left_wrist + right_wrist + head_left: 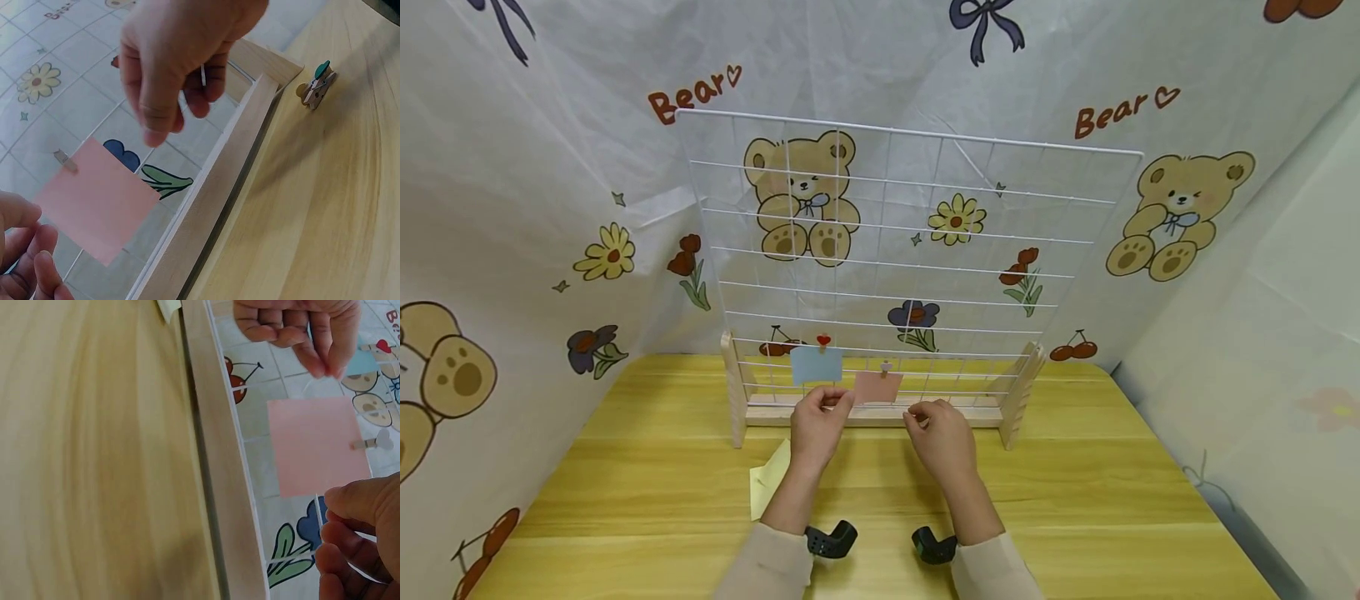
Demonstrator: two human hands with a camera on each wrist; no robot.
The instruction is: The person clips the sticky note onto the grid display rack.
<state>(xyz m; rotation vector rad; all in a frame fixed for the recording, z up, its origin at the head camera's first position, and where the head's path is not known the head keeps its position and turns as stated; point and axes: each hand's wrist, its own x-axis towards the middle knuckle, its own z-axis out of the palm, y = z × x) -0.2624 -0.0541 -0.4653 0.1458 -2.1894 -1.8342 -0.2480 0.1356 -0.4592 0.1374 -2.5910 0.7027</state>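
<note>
A pink paper square [878, 387] hangs on the white wire grid [910, 179], held by a small wooden clip [365, 444] with a pale heart. My left hand [820, 425] is beside the note's left edge, thumb and fingers bent loosely, with a small gap to the paper in the right wrist view. My right hand [942, 437] hovers by the note's lower right side, its thumb [350, 497] close to the paper's edge and its fingers loosely curled. Neither hand grips anything. Left of the pink note hangs a blue note [817, 366] under a red heart clip [823, 340].
Wooden feet [1024, 396] and a crossbar [206, 206] support the grid on the wood-grain table [1075, 500]. A folded yellow paper [769, 479] lies left of my left forearm. Small clips [317, 86], green and yellow, lie on the table near the crossbar's right end. A bear-print cloth [580, 150] hangs behind.
</note>
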